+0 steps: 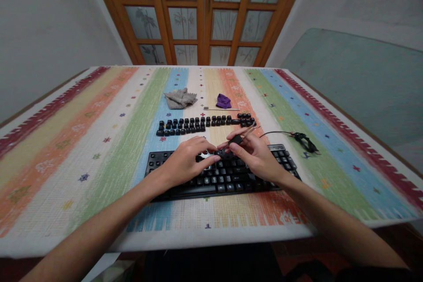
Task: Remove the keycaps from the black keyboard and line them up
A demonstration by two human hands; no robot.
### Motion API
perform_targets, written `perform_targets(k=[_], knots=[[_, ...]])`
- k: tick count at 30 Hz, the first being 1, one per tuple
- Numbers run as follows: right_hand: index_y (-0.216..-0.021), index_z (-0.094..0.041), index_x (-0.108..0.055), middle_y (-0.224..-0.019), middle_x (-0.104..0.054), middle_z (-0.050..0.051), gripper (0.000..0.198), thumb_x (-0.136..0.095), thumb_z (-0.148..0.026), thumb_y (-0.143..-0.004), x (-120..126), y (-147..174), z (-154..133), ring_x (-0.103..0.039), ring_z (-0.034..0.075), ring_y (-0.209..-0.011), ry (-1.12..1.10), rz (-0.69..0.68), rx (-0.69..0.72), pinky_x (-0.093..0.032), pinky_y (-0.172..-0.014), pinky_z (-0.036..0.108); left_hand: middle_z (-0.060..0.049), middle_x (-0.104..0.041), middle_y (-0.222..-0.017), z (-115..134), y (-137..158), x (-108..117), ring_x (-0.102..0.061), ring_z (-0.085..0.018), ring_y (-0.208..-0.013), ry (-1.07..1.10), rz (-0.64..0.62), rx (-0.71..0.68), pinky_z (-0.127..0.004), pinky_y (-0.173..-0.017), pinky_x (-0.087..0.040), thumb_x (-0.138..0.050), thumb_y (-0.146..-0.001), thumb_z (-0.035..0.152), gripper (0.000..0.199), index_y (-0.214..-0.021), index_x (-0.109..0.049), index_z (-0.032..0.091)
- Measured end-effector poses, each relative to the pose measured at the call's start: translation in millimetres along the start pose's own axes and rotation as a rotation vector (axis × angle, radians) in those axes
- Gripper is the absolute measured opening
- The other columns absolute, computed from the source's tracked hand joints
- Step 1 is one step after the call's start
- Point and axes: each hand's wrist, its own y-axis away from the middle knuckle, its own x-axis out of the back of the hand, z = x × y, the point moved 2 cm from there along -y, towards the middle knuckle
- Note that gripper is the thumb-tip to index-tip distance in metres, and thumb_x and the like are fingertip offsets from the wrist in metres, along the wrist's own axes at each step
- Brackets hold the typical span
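A black keyboard (191, 190) lies at the table's near side, with keys bare of caps along its upper left part. My left hand (190, 156) is over its upper middle, thumb and forefinger apart, with no held thing showing between them. Close beside it, my right hand (253, 152) is closed on a small black piece that looks like a keycap (235, 140). A thin stick-like tool (249, 130) also shows among the right fingers; its kind is unclear. Both hands hide part of the keys below.
Behind the keyboard, loose black keycaps (187, 126) stand in rows. Farther back lie a grey cloth (180, 98), a purple cloth (224, 101) and a thin brush (221, 109). The coiled cable (306, 142) rests at right on the striped tablecloth (109, 163).
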Motion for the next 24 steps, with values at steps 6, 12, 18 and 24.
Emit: perform_targets(k=[6, 12, 18, 24], knots=[[-0.102, -0.02, -0.059, -0.104, -0.068, 0.01, 0.024, -0.058, -0.043, -0.097, 2.4, 5.3, -2.0, -0.069, 0.023, -0.093, 0.175, 0.052, 0.056, -0.055, -0.084, 0.04, -0.006, -0.07, -0.091, 0.6, -2.2, -0.9, -0.063, -0.019, -0.085, -0.051, 0.001, -0.048, -0.034, -0.077, -0.052, -0.06, -0.097, 0.028, 0.014, -0.099, -0.068, 0.017], [-0.101, -0.021, -0.051, -0.089, -0.073, 0.006, 0.028, -0.063, -0.045, -0.093, 1.9, 5.0, 9.9, -0.072, 0.019, -0.083, -0.141, 0.126, -0.053, -0.055, -0.074, 0.033, -0.003, -0.068, -0.08, 2.8, -9.3, 1.9, -0.062, -0.015, -0.076, 0.012, 0.101, 0.015, -0.029, -0.07, -0.05, -0.062, -0.093, 0.026, 0.011, -0.092, -0.069, 0.016], [-0.098, -0.022, -0.049, -0.087, -0.076, 0.006, 0.03, -0.063, -0.048, -0.093, 8.0, 5.5, 14.6, -0.072, 0.017, -0.077, -0.207, 0.204, -0.124, -0.055, -0.069, 0.032, -0.002, -0.068, -0.078, -25.7, -25.1, 9.9, -0.056, -0.012, -0.065, -0.001, 0.239, 0.12, -0.026, -0.062, -0.046, -0.067, -0.09, 0.031, 0.015, -0.089, -0.069, 0.016], [-0.1, -0.02, -0.053, -0.092, -0.074, 0.007, 0.028, -0.065, -0.045, -0.092, 5.2, 10.1, 12.2, -0.073, 0.02, -0.087, -0.15, 0.221, -0.044, -0.056, -0.078, 0.036, -0.005, -0.063, -0.081, -67.2, -47.1, 2.5, -0.059, -0.018, -0.077, -0.298, 0.058, -0.042, -0.033, -0.075, -0.049, -0.061, -0.093, 0.032, 0.019, -0.096, -0.073, 0.016]])
